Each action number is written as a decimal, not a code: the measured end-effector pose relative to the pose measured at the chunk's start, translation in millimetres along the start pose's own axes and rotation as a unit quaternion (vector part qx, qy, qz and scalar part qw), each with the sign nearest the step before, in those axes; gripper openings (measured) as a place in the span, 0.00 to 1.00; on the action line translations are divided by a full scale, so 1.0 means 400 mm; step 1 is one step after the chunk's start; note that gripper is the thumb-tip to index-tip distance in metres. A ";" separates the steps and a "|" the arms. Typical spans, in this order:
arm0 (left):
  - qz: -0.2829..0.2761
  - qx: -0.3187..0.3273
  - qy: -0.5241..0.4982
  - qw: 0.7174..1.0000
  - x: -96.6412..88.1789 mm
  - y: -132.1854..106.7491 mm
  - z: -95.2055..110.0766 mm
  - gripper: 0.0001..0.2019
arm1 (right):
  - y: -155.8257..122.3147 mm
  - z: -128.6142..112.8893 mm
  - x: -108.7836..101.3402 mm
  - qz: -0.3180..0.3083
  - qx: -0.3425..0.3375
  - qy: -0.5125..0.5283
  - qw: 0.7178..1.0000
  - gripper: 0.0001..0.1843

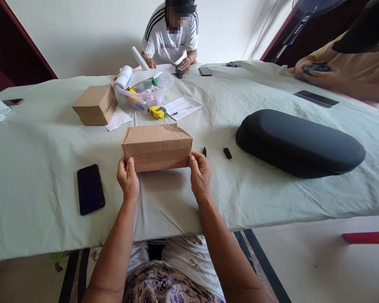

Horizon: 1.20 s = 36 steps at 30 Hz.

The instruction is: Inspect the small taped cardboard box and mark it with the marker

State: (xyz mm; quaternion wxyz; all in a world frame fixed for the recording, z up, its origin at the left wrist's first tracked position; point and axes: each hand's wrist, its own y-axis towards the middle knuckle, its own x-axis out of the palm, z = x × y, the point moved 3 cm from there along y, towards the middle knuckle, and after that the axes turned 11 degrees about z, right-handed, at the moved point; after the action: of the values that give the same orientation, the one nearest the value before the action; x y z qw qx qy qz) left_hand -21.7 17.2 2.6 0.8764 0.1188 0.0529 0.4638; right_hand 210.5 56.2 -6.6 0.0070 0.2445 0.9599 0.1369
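Observation:
A taped brown cardboard box [157, 146] rests on the pale green tablecloth [34, 168] straight in front of me. My left hand [128, 177] grips its near left corner, fingers curled against the front face. At the near right corner my right hand [200, 173] holds the box the same way. Both thumbs press on the front wall.
A black phone [90, 189] lies left of my hands. A big black case [298, 143] lies to the right, with a marker [204, 151] and a small black cap [228, 153] beside the box. Farther off are a second box [95, 105], a yellow tape measure [157, 112], a clear bowl [148, 90] and two seated people.

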 end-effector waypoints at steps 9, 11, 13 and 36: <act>0.032 -0.006 -0.046 0.998 -0.004 0.007 -0.005 0.21 | -0.007 0.009 0.009 -0.036 0.078 -0.050 0.995 0.28; 0.027 -0.006 -0.055 0.998 -0.001 0.005 -0.001 0.21 | -0.007 0.007 0.010 -0.030 0.084 -0.014 0.996 0.26; 0.021 -0.006 -0.061 0.998 0.003 0.002 0.003 0.22 | -0.006 0.002 0.009 -0.012 0.067 0.017 0.998 0.24; -0.036 0.214 0.205 0.954 0.039 -0.097 0.034 0.62 | -0.056 0.012 0.031 0.053 -0.123 -0.170 0.976 0.56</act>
State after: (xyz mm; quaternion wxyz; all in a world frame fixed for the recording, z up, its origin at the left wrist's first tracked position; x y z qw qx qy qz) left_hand 20.9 6.8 6.0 0.8170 0.2039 0.3336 0.4238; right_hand 189.6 44.3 -16.5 0.1925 0.3117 0.9063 0.2110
